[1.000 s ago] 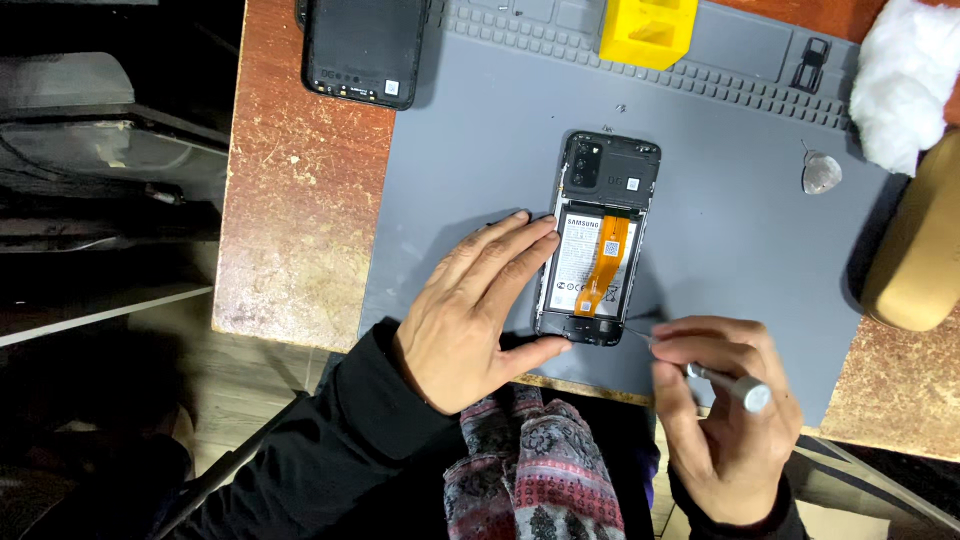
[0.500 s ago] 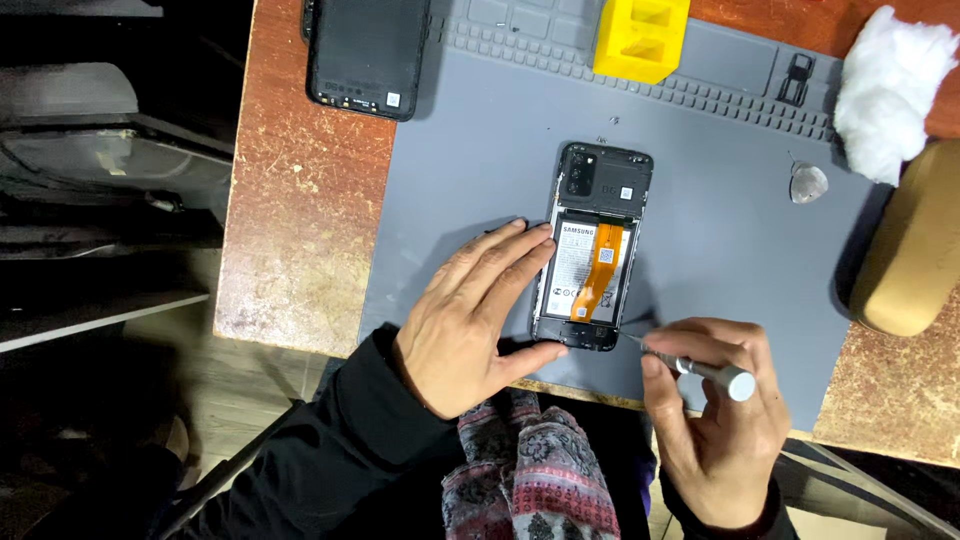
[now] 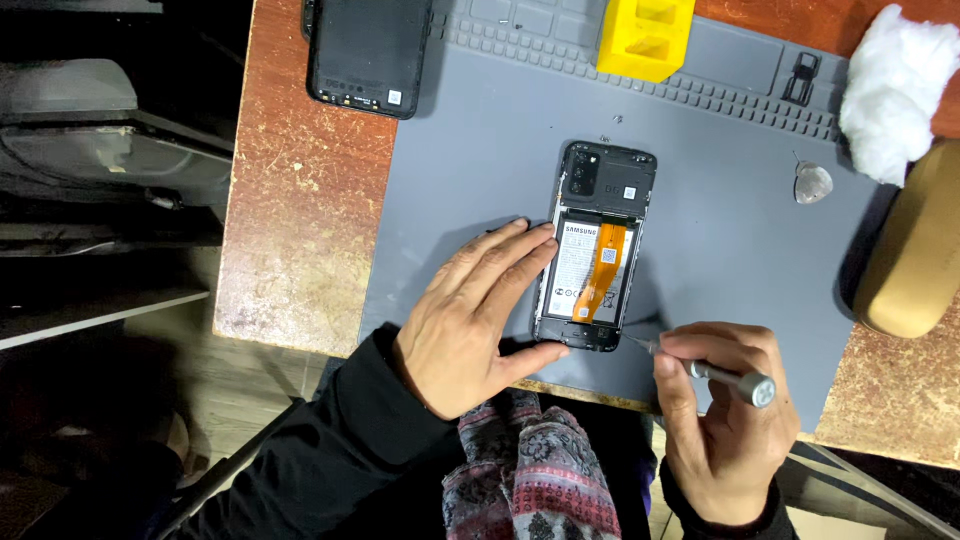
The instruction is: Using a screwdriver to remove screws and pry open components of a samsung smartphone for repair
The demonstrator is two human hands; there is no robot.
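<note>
We look down from head height at a grey work mat on a worn brown table; an opened phone lies face down near the middle of the mat, its back removed, a white battery and an orange ribbon cable showing inside; our left hand lies flat beside it, fingers spread and resting along the phone's left edge, thumb pressed against its lower corner; our right hand pinches a slim metal screwdriver between thumb and fingertips, the other fingers curled around the handle; compared with a second ago, the screwdriver's tip sits closer to the phone's lower right corner, now just beside or touching it, though we cannot tell whether it has seated in a screw; the left hand has barely shifted, so the phone stays pinned in place; the removed black back cover lies at the mat's top left, a yellow plastic block at the top edge, a white wad of cotton at the far right, a small clear pick near it.
</note>
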